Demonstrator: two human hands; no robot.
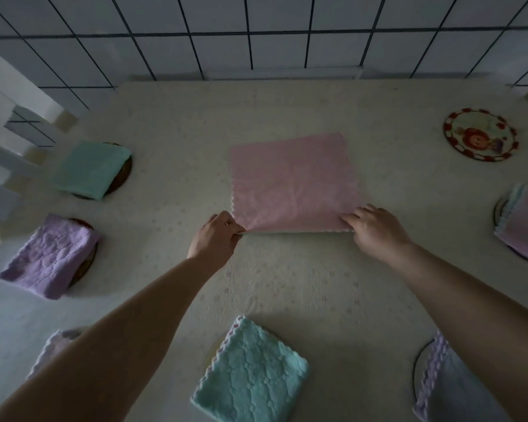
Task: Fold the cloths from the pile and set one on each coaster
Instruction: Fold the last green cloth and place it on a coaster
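Nearest, a folded teal cloth [250, 373] covers its coaster. Mid-table, the pink cloth [293, 184] lies flat; left hand [215, 236] and right hand [375, 226] pinch its near corners, likely for folding. One patterned coaster [480, 134] stays bare.

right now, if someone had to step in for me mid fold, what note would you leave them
Left hand pinches the near left corner of the pink cloth; right hand holds its near right corner. The cloth lies flat mid-table, seemingly already folded once.
Done: folded cloths sit on coasters: green and purple at left, green at the near edge, others at far right, near right and under the left forearm.
Left: finish folding the pink cloth, then set it on the bare picture coaster at back right.
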